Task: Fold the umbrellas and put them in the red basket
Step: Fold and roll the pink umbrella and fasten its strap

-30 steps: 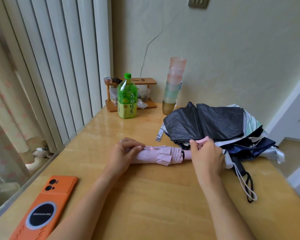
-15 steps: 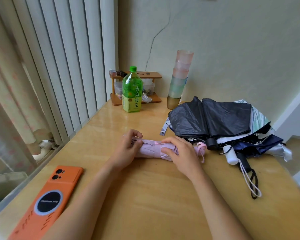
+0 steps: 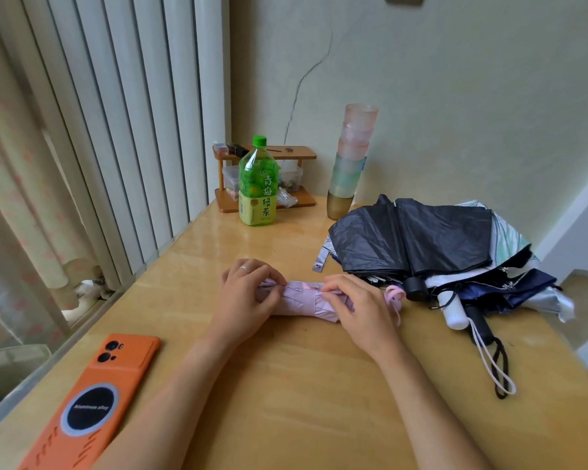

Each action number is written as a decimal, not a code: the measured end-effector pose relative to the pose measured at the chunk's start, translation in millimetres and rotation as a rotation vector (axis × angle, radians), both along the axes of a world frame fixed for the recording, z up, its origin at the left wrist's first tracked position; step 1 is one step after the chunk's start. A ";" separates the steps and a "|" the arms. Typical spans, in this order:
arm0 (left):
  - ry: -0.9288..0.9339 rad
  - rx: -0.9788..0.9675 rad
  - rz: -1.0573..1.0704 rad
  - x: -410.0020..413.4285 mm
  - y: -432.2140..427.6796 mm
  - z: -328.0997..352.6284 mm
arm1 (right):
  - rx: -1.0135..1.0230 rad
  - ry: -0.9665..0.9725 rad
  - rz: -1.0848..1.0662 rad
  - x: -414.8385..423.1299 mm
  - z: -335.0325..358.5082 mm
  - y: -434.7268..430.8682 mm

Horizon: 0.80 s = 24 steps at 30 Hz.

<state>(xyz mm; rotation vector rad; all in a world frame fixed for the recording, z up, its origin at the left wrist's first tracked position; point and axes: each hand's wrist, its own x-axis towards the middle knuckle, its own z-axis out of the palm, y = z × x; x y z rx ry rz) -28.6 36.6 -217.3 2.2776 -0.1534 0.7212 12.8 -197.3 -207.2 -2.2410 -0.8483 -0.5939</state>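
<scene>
1. Closest to me, around 8 o'clock on the wooden table [image 3: 302, 401], an orange phone [image 3: 92, 398] lies face down near the edge.
2. Smack in the middle is the pink umbrella [image 3: 301, 301], collapsed and lying flat on the table. Its pink wrist loop [image 3: 395, 295] pokes out on the 3 o'clock side.
3. The left hand [image 3: 248, 300] has its fingers curled over the 9 o'clock end, pinching the cloth.
4. The right hand [image 3: 357, 310] pinches the folds at the 3 o'clock end.
5. At 2 to 3 o'clock, just beside that loop, is a heap of umbrellas [image 3: 510, 290] with a black umbrella [image 3: 421, 239] on top. A white handle [image 3: 454, 312] and a black handle [image 3: 479, 325] point toward 5, with their straps trailing.
6. Far end: a green bottle [image 3: 258, 184] at 12, a wooden shelf [image 3: 299, 154] behind it and a stack of cups [image 3: 352, 161] at 1.
</scene>
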 end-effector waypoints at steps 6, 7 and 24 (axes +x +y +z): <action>-0.020 -0.062 0.061 -0.3 -0.2 4.4 | 0.080 0.015 -0.092 4.5 -7.4 5.8; -0.033 -0.039 0.062 -1.3 -2.4 4.6 | 0.080 0.035 -0.089 4.1 -7.4 5.8; 0.153 -0.689 0.210 -7.0 -3.0 8.9 | 0.005 0.057 -0.083 9.4 -2.6 -16.1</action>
